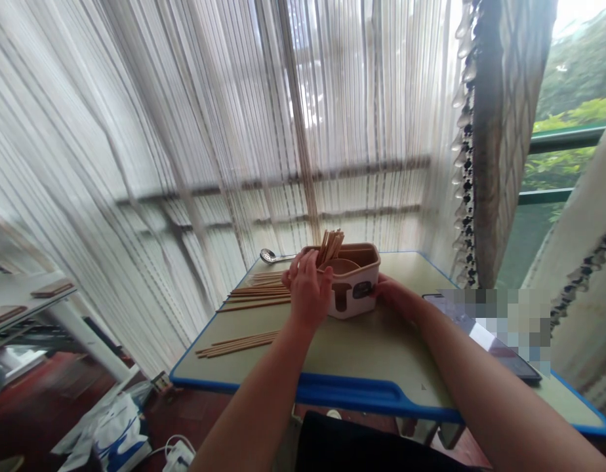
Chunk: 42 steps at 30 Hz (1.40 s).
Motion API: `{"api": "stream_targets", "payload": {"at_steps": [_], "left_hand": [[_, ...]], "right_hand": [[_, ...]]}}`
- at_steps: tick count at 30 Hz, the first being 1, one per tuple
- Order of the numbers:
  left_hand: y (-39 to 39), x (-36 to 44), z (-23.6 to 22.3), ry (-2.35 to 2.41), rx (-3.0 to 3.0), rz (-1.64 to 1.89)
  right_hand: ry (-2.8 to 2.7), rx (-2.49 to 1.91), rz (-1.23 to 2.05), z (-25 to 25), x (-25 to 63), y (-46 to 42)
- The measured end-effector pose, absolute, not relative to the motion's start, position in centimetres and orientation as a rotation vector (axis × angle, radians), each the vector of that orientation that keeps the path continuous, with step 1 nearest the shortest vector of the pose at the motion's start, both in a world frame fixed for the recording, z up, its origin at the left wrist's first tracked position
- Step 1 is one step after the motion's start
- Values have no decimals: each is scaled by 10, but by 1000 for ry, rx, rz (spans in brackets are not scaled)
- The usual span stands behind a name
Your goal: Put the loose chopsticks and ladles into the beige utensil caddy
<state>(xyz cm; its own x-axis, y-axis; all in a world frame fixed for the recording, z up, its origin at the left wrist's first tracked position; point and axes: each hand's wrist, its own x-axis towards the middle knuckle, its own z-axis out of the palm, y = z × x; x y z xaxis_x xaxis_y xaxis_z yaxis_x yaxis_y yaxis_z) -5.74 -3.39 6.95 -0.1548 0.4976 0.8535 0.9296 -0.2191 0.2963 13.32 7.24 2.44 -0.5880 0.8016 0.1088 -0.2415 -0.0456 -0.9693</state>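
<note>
The white caddy (359, 305) sits over the worktop (362, 354), between the two hands. The left grip (307, 285) is partly curled round its left end, fingers at the rim and thumb towards the front, with hold of the caddy. The right grip (396, 296) is against its right end; most of those fingers are hidden, so I cannot tell how far closed it is. Upright sticks (331, 246) stand in the caddy just behind the left fingers, their lower ends out of sight. Left forearm and hand cover the right ends of the loose sticks (258, 297); the ladle's (267, 255) handle end is hidden, and pixelation blurs part of the dark device (522, 368)
</note>
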Motion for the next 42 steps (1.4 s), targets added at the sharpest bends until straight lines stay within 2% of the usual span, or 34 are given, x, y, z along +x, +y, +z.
{"api": "stream_targets", "payload": {"at_steps": [5,12,15,23,31,42], "left_hand": [[-33,-60,70,-1656,-1837,-1245],[-39,-73,70,-1527,-1637,-1422],[-49,-86,73,-1638,-1592,-1430],[-93,-107,40,-2104,-1774,-818],[-104,-94,26,-2283,-1767,-516],[-96,-97,22,-2328,-1747,-458]], "right_hand": [[-1441,-618,1738,25,137,70],[-1450,-635,1713,22,140,73],[-1462,-637,1711,20,141,75],[-1492,-687,1674,24,143,68],[-1456,-745,1696,23,149,66],[-1512,-783,1662,24,150,67]]}}
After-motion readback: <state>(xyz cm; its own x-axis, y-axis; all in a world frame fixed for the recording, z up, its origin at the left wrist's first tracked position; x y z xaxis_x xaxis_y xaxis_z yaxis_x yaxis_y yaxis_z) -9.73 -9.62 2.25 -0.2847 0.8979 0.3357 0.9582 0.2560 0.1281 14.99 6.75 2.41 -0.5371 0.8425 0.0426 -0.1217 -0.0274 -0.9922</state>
